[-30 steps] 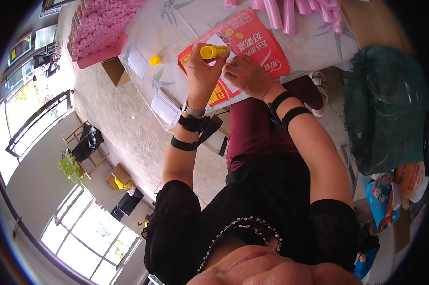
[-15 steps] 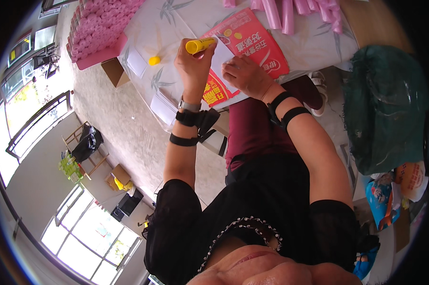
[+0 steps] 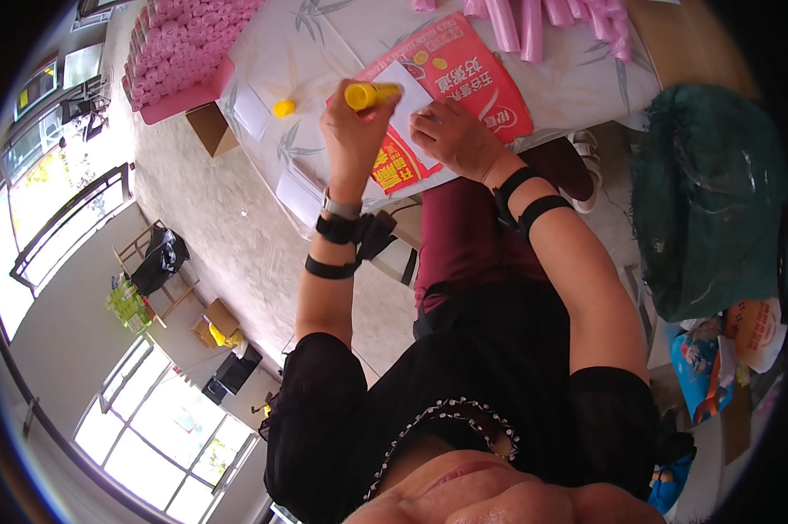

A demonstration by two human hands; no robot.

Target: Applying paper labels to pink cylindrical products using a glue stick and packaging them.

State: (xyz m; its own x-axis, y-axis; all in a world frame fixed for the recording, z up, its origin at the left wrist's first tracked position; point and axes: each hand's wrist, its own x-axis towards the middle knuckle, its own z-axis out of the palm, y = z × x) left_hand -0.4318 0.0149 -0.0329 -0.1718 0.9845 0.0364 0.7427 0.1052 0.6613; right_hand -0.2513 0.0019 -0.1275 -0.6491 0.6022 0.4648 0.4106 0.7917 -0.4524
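Note:
My left hand (image 3: 356, 122) grips a thick yellow tube that looks like a glue stick (image 3: 368, 95). Its tip points at a sheet of white paper (image 3: 404, 77), though the contact is hidden by the fingers. Beneath the paper lies a red printed sheet (image 3: 485, 70), which may be a flattened package. With curled fingers, my right hand (image 3: 455, 135) presses on the paper's right edge. Left of my left hand, a yellow cap (image 3: 284, 108) rests on the tablecloth (image 3: 311, 65).
White sheets lie at the table's left edge (image 3: 299, 194). Pink rolls (image 3: 532, 31) lie at the far right, and more fill a pink container (image 3: 184, 105) at far left. A cardboard box (image 3: 210, 129) is below the table edge. A dark green bag (image 3: 708, 201) stands at right.
My left hand has shifted slightly toward me with the yellow glue stick, uncovering more of the paper's far end. My right hand has stayed nearly still on the paper.

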